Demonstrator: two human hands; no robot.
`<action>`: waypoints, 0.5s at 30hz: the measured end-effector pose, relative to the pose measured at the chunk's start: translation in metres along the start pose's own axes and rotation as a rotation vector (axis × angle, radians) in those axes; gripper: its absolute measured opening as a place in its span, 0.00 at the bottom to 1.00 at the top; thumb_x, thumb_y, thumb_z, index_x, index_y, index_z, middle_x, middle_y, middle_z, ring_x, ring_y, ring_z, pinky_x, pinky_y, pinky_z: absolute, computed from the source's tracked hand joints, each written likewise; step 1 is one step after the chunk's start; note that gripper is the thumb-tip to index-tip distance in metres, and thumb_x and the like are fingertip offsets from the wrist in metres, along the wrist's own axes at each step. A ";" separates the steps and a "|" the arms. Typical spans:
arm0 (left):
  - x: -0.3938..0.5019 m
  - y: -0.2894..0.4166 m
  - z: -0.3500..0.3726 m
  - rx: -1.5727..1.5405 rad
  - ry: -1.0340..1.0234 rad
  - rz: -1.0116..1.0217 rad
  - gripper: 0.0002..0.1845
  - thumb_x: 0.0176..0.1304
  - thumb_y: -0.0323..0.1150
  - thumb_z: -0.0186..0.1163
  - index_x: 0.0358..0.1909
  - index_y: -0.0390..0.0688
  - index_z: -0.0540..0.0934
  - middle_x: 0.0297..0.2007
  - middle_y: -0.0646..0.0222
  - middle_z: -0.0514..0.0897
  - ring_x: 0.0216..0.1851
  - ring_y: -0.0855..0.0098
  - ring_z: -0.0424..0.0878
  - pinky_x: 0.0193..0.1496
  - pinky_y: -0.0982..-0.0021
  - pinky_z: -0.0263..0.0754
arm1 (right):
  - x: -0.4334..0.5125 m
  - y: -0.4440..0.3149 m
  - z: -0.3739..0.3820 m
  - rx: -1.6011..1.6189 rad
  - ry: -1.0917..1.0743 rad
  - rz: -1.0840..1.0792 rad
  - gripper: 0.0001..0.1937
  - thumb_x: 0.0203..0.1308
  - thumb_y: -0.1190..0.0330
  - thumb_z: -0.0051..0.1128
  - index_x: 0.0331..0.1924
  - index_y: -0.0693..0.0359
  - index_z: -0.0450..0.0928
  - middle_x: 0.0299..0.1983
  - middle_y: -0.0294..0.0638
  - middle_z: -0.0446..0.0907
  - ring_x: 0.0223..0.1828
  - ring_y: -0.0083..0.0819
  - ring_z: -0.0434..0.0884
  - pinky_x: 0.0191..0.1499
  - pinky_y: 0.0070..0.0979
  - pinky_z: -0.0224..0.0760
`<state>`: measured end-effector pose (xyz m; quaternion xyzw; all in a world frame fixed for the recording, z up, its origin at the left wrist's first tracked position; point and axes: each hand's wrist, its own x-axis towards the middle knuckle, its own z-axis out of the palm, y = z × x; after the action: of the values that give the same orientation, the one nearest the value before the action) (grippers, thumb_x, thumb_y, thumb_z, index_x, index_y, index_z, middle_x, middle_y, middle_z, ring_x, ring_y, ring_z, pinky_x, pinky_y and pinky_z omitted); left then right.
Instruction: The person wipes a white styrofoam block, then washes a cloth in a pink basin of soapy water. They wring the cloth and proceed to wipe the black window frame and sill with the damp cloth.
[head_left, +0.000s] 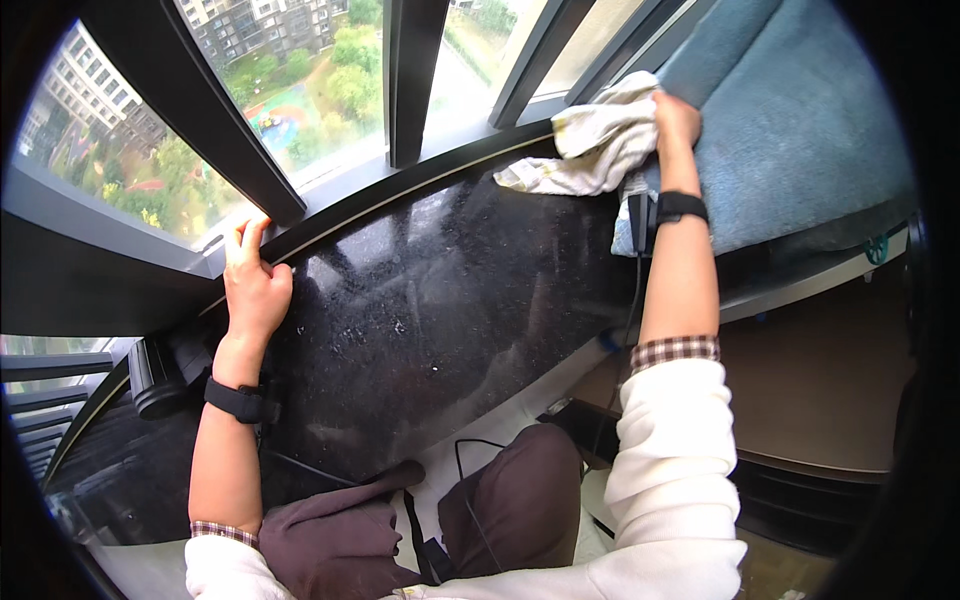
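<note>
My right hand (677, 124) grips a crumpled white patterned cloth (600, 142) at the right end of a glossy black window sill (450, 300). The cloth's lower end spreads over the sill by the window frame, beside a blue fabric cushion or cover (795, 142). My left hand (253, 281) rests on the lower window frame (337, 191) at the left, its fingertips against the frame and no object seen in it. Both wrists wear black straps. Pale smudges and specks mark the sill's surface.
Dark upright bars (415, 82) stand along the window, with buildings and trees outside. Thin black cables run from both wrists. My bent knee (517, 495) is below the sill's near edge. A brown surface (817, 382) lies at the lower right.
</note>
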<state>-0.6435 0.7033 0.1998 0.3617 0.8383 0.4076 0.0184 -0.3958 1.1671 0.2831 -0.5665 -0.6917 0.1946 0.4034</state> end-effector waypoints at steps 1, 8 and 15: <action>0.000 0.001 0.001 0.035 0.011 0.016 0.27 0.40 0.17 0.50 0.49 0.42 0.71 0.46 0.59 0.71 0.19 0.67 0.74 0.29 0.68 0.72 | 0.006 0.002 0.006 0.073 0.162 0.082 0.14 0.47 0.61 0.54 0.29 0.64 0.82 0.30 0.48 0.83 0.31 0.42 0.82 0.39 0.35 0.71; 0.001 0.002 0.002 0.031 0.032 0.043 0.28 0.39 0.16 0.49 0.49 0.41 0.71 0.46 0.59 0.71 0.17 0.70 0.71 0.26 0.71 0.71 | 0.004 0.010 0.043 -0.494 -0.248 -0.270 0.24 0.55 0.62 0.42 0.59 0.38 0.69 0.48 0.48 0.78 0.51 0.43 0.77 0.53 0.35 0.67; -0.001 -0.001 0.002 0.009 0.018 0.043 0.28 0.39 0.16 0.50 0.49 0.41 0.71 0.47 0.61 0.70 0.18 0.73 0.71 0.26 0.74 0.70 | -0.002 0.019 0.043 -0.733 -0.221 -0.237 0.23 0.55 0.62 0.43 0.58 0.35 0.69 0.53 0.46 0.72 0.53 0.44 0.75 0.53 0.38 0.66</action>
<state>-0.6428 0.7039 0.1972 0.3761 0.8321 0.4075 0.0003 -0.4171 1.1784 0.2425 -0.5650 -0.8150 -0.0531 0.1172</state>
